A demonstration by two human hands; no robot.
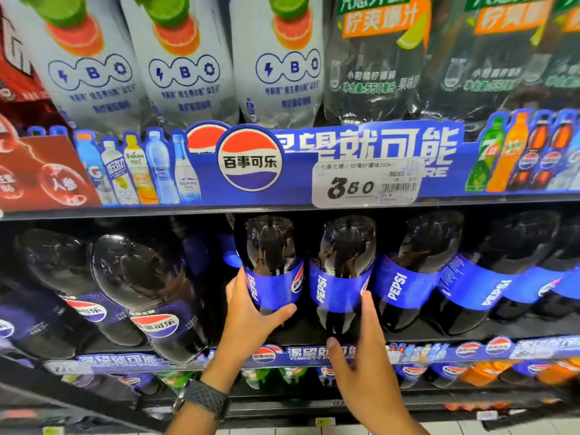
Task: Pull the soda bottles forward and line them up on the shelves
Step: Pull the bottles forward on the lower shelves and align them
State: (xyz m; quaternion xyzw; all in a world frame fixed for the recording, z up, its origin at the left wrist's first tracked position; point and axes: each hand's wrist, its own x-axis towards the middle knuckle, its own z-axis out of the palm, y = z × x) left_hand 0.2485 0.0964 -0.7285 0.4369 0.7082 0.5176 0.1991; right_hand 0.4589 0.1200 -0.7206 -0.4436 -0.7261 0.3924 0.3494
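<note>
Head view: at a supermarket's blue-trimmed middle shelf (314, 356), your left hand (251, 315) clamps one Pepsi bottle (271, 262); your right hand (361, 350), fingers spread, touches the neighbouring bottle (342, 271), apparently ungripped. A price tag (365, 183) hangs above.

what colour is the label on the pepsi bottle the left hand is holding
Blue, with white PEPSI lettering, on the Pepsi bottle gripped by the left hand; the head view shows it.
</note>
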